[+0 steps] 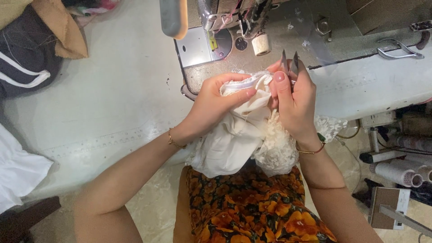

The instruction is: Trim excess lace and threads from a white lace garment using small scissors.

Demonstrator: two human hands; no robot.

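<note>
Now left hand (211, 101) pinches white cloth (234, 135); right hand (292, 101) clasps snips (289, 63) at table edge (360, 105)

Soft, matt white cloth (234, 135) with rough, open lace (279, 148) at its edge is seen at the centre. Bare, bright metal is shown by the small snips (290, 63) above it. A smooth, matt white table (112, 99) fills the left, scuffed near the grey metal machine bed (211, 67).

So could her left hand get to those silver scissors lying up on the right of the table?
Probably not easily. The left hand is full of white cloth, and the right hand, holding thread snips, sits between it and the scissors at the far right.
</note>
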